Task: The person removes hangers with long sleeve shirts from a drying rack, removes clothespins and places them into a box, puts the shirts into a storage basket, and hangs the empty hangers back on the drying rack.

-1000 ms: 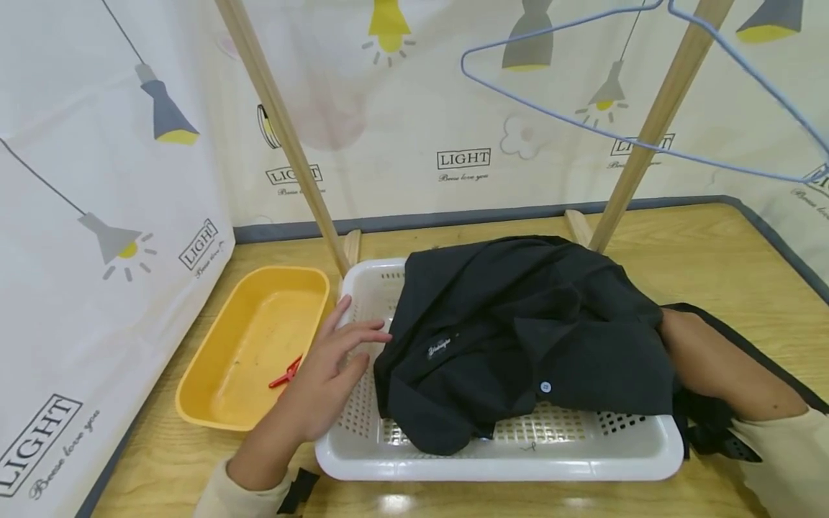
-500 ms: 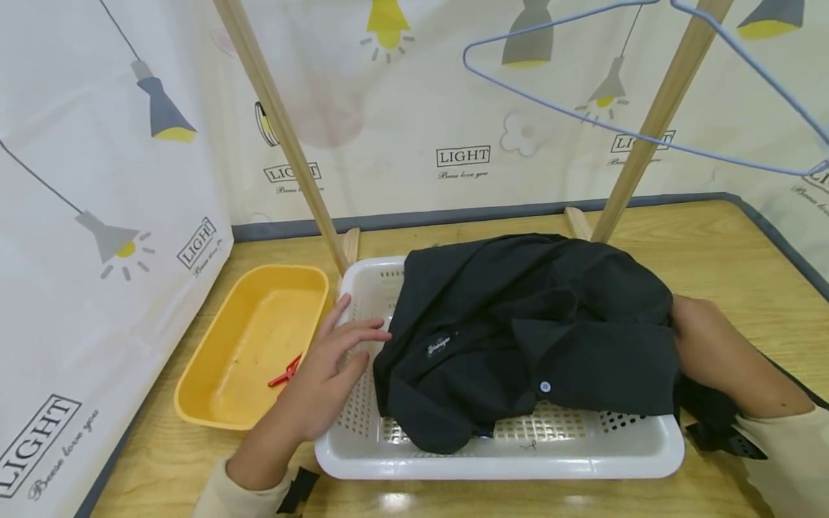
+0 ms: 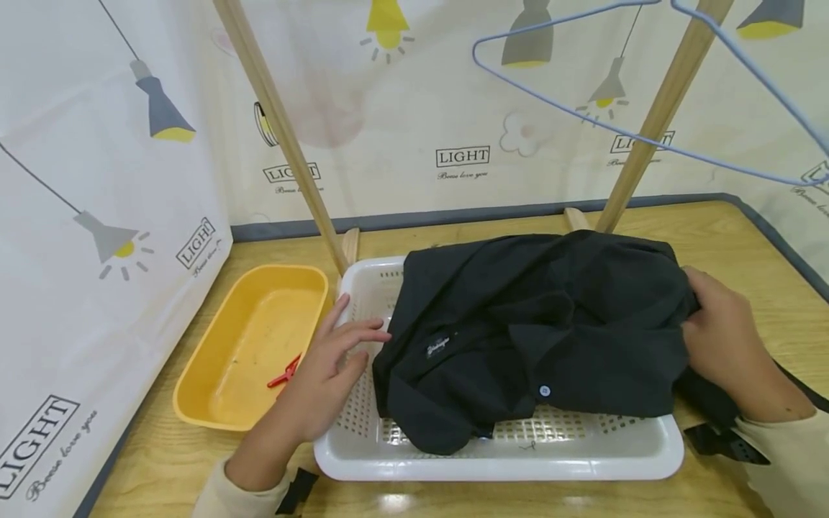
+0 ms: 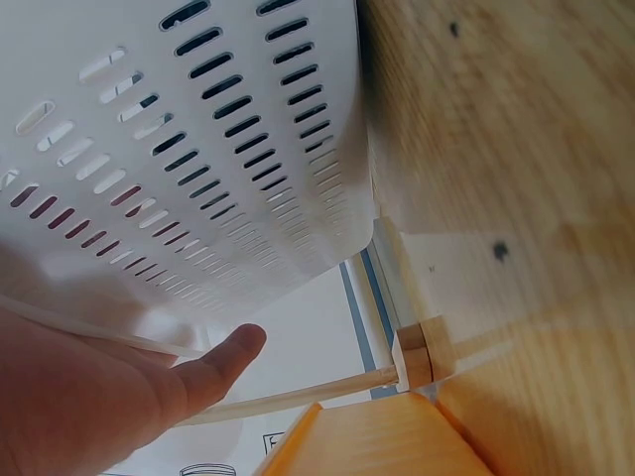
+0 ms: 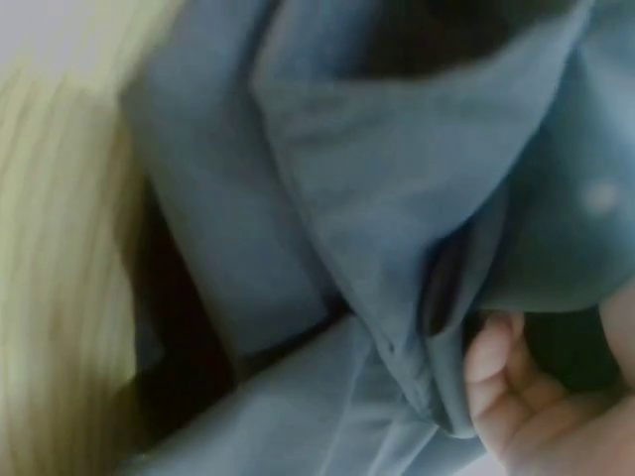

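Observation:
A black shirt point(image 3: 473, 309) with a pale button and a small label lies bunched over a white basket point(image 3: 499, 469). At its right end my right hand point(image 3: 725, 338) grips the cloth; in the right wrist view, curled fingers point(image 5: 496, 367) pinch a fold of the shirt point(image 5: 387, 178). My left hand point(image 3: 327, 378) rests over the basket's left rim with its fingers spread, one fingertip close to the shirt's edge. The left wrist view has the left hand point(image 4: 129, 397) beside the slotted basket wall point(image 4: 228, 149).
Left of the basket stands a yellow tray point(image 3: 252, 345) with a red clip point(image 3: 285, 373) in it. Behind, two wooden poles point(image 3: 291, 151) rise from the table point(image 3: 732, 237). A blue wire hanger point(image 3: 583, 115) hangs at upper right, in front of a patterned backdrop.
My right hand has come out from under the right side of the shirt and moved up, lifting and spreading that end rightward. The left hand has stayed put. The hanger has shifted slightly.

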`<state>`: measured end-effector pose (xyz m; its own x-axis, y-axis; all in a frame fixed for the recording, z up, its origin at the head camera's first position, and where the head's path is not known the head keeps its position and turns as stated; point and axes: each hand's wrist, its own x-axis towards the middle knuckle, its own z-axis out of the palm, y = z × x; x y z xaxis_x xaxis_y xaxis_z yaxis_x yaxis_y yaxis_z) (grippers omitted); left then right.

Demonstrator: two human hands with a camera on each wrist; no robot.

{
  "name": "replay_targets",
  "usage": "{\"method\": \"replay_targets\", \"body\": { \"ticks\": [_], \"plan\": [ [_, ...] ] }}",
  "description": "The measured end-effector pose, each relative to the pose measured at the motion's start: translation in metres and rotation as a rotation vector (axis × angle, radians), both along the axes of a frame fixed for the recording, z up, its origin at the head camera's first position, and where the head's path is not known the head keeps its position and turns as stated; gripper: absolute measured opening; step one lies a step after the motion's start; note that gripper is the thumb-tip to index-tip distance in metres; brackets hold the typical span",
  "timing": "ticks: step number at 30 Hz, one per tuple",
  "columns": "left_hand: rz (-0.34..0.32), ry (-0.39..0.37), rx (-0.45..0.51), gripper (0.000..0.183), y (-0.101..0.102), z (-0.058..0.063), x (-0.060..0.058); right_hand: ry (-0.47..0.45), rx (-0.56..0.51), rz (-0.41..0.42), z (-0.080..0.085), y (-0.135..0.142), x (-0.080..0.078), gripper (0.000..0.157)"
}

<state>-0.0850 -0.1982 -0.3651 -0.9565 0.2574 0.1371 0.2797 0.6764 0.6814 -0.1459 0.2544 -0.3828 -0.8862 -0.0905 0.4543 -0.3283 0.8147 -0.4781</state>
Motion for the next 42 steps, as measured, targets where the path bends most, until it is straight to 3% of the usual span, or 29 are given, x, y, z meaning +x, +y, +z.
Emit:
{"method": "replay_targets", "body": {
  "ticks": [4,12,22,26,35,42],
  "plan": [
    [0.008,-0.003,0.001,0.035,0.001,0.001,0.0,0.073,-0.03,0.02,0.004,-0.003,0.002,0.03],
    [0.007,-0.012,0.007,0.034,0.0,0.001,0.0,0.115,-0.043,0.078,0.012,-0.012,0.011,0.031],
    [0.007,-0.012,0.005,0.035,0.0,-0.001,0.0,0.209,0.0,0.297,0.02,-0.023,0.018,0.019],
    [0.007,-0.002,0.008,0.035,0.0,-0.002,-0.001,0.201,0.001,0.333,0.022,-0.027,0.021,0.019],
    [0.013,-0.025,0.01,0.033,0.001,0.0,0.001,0.142,-0.002,0.385,0.027,-0.037,0.03,0.042],
    [0.016,-0.04,0.003,0.032,0.001,0.001,0.001,0.118,0.025,0.431,0.027,-0.045,0.037,0.048]
  ]
}}
